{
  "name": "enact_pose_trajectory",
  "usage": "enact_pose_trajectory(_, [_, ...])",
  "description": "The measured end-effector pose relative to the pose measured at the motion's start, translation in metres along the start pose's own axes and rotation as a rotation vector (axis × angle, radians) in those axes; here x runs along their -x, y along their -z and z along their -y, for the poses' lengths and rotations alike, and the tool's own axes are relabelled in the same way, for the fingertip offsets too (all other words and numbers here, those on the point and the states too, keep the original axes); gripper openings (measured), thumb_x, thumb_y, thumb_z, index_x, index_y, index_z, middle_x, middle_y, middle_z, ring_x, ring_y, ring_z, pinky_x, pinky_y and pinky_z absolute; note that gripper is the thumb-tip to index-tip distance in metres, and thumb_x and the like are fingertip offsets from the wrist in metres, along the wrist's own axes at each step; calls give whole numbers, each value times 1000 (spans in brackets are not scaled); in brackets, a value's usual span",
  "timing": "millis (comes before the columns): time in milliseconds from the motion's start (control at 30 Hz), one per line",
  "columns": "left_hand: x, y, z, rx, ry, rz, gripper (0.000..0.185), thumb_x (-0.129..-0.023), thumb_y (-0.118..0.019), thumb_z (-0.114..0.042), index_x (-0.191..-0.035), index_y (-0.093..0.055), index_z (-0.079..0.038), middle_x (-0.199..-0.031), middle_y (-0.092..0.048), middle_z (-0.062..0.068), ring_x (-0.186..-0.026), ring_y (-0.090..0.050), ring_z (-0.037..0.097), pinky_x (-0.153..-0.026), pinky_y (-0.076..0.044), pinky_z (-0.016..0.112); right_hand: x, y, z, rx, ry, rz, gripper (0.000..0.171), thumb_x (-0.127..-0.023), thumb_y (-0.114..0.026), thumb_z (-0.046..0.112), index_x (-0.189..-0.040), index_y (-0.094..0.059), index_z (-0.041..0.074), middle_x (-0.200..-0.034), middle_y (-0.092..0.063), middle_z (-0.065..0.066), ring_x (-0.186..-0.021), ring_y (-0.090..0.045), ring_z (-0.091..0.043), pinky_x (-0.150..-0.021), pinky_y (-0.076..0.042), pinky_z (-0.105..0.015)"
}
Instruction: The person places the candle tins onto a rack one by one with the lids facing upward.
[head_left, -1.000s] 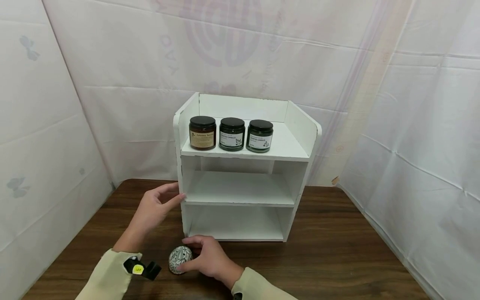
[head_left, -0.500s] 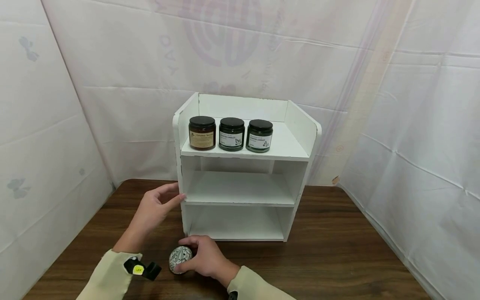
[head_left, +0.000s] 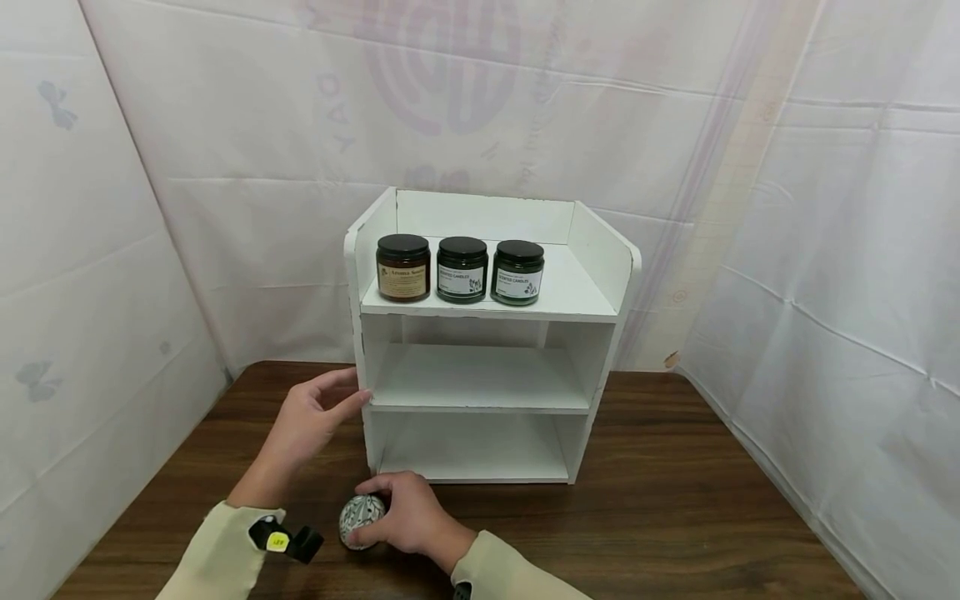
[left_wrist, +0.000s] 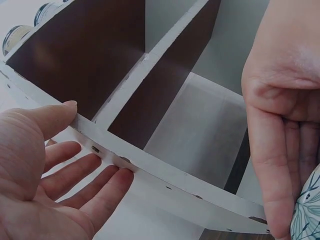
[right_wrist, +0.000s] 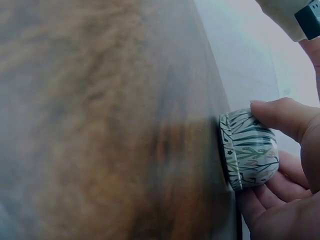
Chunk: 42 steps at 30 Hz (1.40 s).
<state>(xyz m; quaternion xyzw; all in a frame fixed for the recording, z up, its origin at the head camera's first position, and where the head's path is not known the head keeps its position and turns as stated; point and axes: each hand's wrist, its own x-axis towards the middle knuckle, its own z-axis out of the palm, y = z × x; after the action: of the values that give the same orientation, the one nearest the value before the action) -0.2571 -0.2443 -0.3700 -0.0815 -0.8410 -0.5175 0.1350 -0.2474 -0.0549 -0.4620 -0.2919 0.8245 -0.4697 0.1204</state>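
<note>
A small rounded tin [head_left: 363, 521] with a dark leaf print on white sits low on the wooden table, in front of the shelf's left corner. My right hand [head_left: 411, 515] grips it, thumb on the near side and fingers round the far side. In the right wrist view the tin [right_wrist: 250, 150] has green and pink plant drawings and a raised band by the tabletop. My left hand [head_left: 311, 417] holds the left side panel of the white shelf [head_left: 480, 408]. In the left wrist view its thumb [left_wrist: 57, 120] lies at the panel's front edge, its fingertips against the outer face.
Three dark-lidded candle jars stand in a row on the top tier: an amber jar [head_left: 403, 268], a middle green jar [head_left: 462, 270] and a right green jar [head_left: 517, 272]. Brown table [head_left: 697, 492] extends to both sides. White cloth [head_left: 262, 233] hangs behind.
My right hand has shifted slightly left and its fingers sit further over the tin. My left hand and the candle jars keep their places.
</note>
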Motion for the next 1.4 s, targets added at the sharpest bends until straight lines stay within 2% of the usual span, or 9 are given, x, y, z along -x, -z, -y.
enact_pose_trajectory(333, [-1,-3,1,-13,15,-5,56,-98,-70,-42,-143,-60,-11,-134,-68,15,-103,-66,2,-84,-57,28,-1,4,1,5,-51,23,47,-74,-94,22,-118,-77,15,-108,-74,15,-96,-60,6,-85,-49,-17])
enact_pose_trajectory(700, [1,-1,3,-18,3,-5,55,-98,-70,-40,-142,-60,-9,-134,-67,16,-102,-66,1,-82,-55,22,-2,2,1,16,-56,17,47,-73,-95,23,-117,-78,16,-109,-74,15,-97,-60,6,-85,-49,-17])
enact_pose_trajectory(1033, [-1,-4,4,0,-17,-10,53,-99,-70,-37,-141,-60,-7,-132,-68,18,-99,-65,-4,-82,-56,21,-3,3,-2,-22,-59,1,47,-72,-95,20,-116,-79,17,-107,-75,16,-97,-60,6,-85,-50,-16])
enact_pose_trajectory(1400, [0,-4,4,5,-8,-15,52,-99,-70,-37,-141,-61,-7,-131,-68,18,-99,-66,-4,-82,-56,21,-3,1,-1,14,-71,-4,45,-73,-95,23,-115,-79,20,-109,-75,17,-99,-60,6,-86,-50,-17])
